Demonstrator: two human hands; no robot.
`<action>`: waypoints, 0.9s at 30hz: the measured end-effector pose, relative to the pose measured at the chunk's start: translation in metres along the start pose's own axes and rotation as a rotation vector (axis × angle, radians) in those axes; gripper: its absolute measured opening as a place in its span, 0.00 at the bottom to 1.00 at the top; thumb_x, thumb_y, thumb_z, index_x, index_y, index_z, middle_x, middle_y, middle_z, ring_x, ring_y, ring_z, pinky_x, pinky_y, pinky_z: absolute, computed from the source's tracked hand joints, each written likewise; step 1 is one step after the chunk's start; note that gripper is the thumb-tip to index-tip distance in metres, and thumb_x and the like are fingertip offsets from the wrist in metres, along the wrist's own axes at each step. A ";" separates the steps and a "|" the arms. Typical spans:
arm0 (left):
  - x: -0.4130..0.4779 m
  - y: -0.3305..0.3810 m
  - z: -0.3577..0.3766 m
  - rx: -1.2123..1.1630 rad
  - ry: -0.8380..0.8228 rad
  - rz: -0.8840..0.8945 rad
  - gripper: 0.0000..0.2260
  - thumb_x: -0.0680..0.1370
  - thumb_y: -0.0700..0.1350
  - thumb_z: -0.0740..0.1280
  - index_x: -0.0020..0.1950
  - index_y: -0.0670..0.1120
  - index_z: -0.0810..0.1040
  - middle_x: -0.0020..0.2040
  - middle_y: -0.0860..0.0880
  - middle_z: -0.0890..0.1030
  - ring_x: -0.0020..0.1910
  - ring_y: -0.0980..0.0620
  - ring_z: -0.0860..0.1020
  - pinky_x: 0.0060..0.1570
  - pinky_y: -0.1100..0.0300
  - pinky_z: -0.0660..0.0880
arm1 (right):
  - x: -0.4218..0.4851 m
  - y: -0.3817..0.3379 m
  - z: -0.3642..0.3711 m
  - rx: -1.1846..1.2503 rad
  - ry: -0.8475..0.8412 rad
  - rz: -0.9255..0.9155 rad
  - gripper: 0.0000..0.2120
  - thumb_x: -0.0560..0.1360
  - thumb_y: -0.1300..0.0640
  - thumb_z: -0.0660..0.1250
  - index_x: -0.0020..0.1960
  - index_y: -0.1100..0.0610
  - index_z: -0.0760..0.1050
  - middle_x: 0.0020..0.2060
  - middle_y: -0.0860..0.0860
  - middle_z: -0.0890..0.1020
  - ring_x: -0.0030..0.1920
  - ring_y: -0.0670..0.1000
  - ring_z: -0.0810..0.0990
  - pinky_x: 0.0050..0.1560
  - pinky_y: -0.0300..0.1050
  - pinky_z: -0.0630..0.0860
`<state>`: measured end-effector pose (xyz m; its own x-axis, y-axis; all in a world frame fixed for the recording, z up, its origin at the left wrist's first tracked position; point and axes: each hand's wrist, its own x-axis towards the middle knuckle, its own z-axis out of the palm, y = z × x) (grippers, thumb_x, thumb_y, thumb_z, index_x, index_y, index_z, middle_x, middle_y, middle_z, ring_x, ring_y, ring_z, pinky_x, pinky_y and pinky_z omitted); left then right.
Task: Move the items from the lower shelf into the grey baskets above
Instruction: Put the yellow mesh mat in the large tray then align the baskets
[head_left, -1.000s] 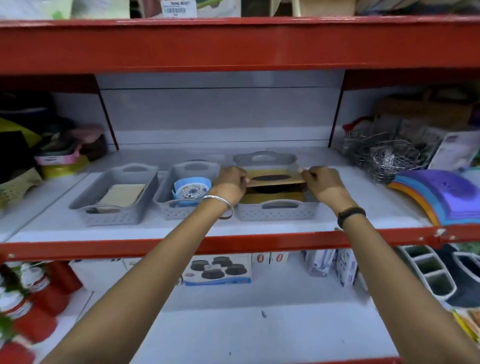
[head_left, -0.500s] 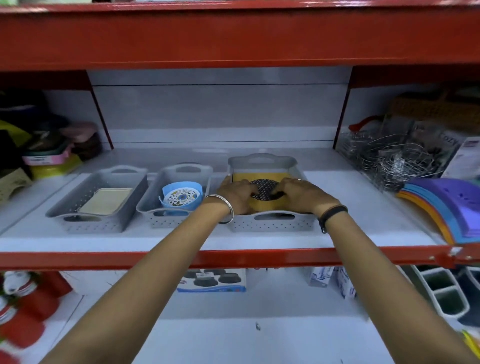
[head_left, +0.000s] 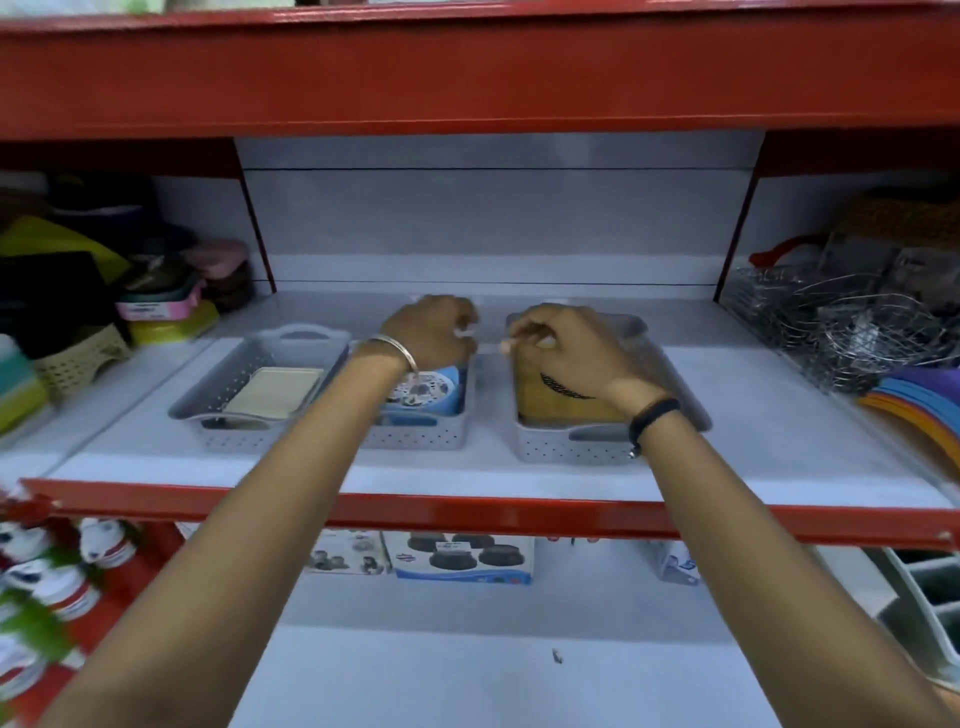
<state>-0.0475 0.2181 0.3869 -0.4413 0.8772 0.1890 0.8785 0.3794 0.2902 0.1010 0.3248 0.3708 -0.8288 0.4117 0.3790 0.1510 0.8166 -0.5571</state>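
Note:
Three grey baskets stand in a row on the upper shelf. The left basket holds a flat cream item. A blue round item lies in the middle basket. Inside the right basket sits a yellow-brown box with a black oval on top. My left hand hovers over the back of the middle basket, fingers curled, holding nothing. My right hand hangs above the yellow-brown box, fingers drawn together and empty. On the lower shelf stands a blue box of black moulds.
Other lower-shelf goods are a picture box, a white-blue box, red-and-white items at left and a grey divided organiser at right. Wire racks and coloured mats crowd the upper shelf's right, stacked containers its left.
Both hands have let go of the yellow-brown box, which now lies in the right basket, and have risen above the baskets. The left hand has shifted left.

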 end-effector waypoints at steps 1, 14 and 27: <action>0.000 -0.015 -0.009 0.047 -0.119 -0.064 0.24 0.72 0.48 0.68 0.67 0.45 0.71 0.67 0.44 0.75 0.65 0.45 0.74 0.66 0.55 0.69 | 0.009 -0.008 0.009 -0.019 -0.068 -0.007 0.18 0.71 0.50 0.71 0.56 0.59 0.78 0.53 0.53 0.83 0.54 0.51 0.80 0.56 0.48 0.77; -0.016 -0.074 -0.010 0.061 -0.443 -0.084 0.26 0.65 0.53 0.74 0.61 0.51 0.73 0.60 0.50 0.78 0.55 0.47 0.78 0.59 0.49 0.76 | 0.054 -0.035 0.068 -0.343 -0.456 0.116 0.26 0.64 0.47 0.75 0.60 0.50 0.75 0.56 0.49 0.82 0.54 0.53 0.79 0.58 0.48 0.76; -0.020 -0.088 -0.003 0.254 -0.261 -0.054 0.15 0.76 0.40 0.57 0.62 0.40 0.69 0.61 0.36 0.75 0.59 0.38 0.74 0.54 0.52 0.72 | 0.044 -0.053 0.079 -0.679 -0.346 0.147 0.14 0.76 0.62 0.53 0.60 0.63 0.68 0.39 0.55 0.76 0.63 0.62 0.72 0.76 0.58 0.35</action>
<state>-0.1164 0.1668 0.3601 -0.4558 0.8869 -0.0758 0.8870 0.4596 0.0451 0.0141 0.2680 0.3585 -0.8789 0.4765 0.0213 0.4769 0.8783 0.0336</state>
